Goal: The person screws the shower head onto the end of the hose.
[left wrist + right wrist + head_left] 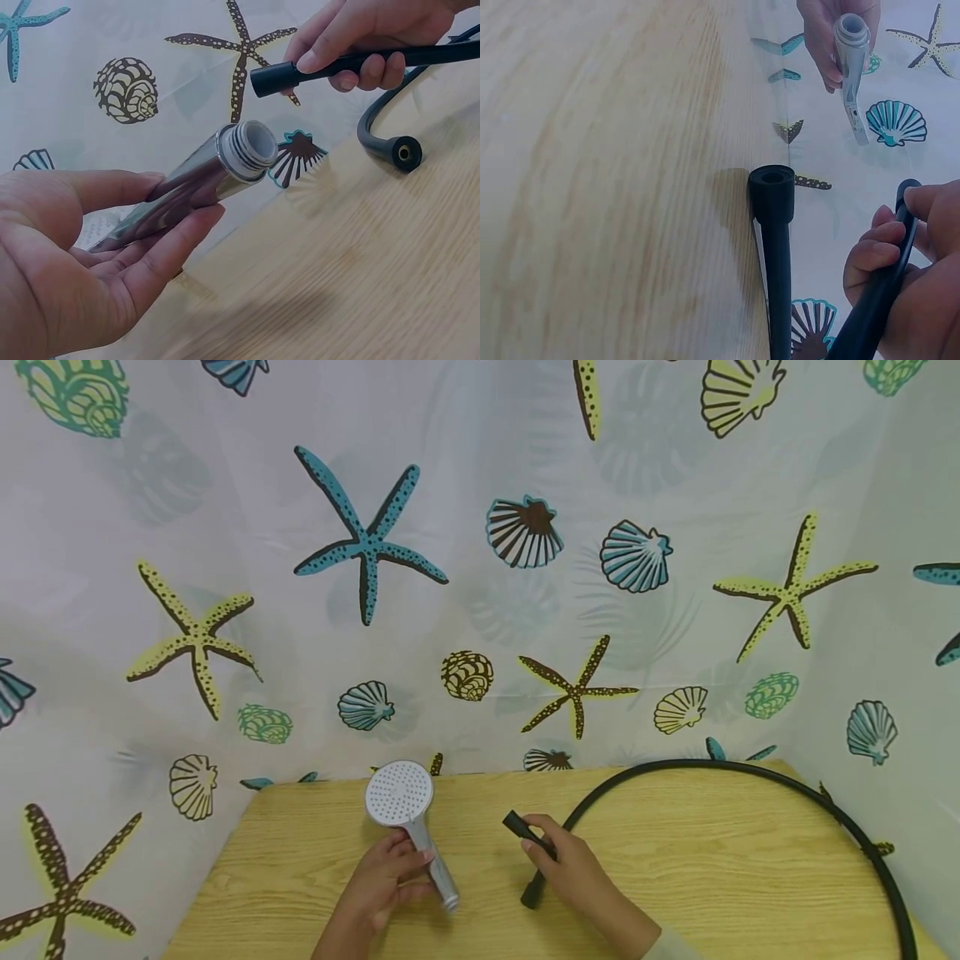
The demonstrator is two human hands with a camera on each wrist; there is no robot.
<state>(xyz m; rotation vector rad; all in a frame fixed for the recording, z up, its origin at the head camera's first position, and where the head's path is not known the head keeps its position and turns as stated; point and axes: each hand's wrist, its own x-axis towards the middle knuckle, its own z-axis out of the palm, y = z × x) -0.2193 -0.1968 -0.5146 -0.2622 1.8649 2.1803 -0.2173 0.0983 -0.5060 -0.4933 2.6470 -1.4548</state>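
My left hand (390, 872) holds a silver shower head (429, 852) by its handle, with the white spray face turned up and away from me. In the left wrist view, the threaded end (255, 146) of the handle points toward the other hand. My right hand (566, 864) grips a black shower hose (538, 842) close to one end. That end's connector (274, 79) sticks out past my fingers, a short way from the handle's thread and apart from it. The hose's other end (532, 892) shows just below my right hand, its round opening visible in the left wrist view.
The hose (693, 765) loops in a wide arc across the right side of the wooden table (300, 852). A white curtain (465, 443) printed with starfish and shells stands behind the table and along both its sides.
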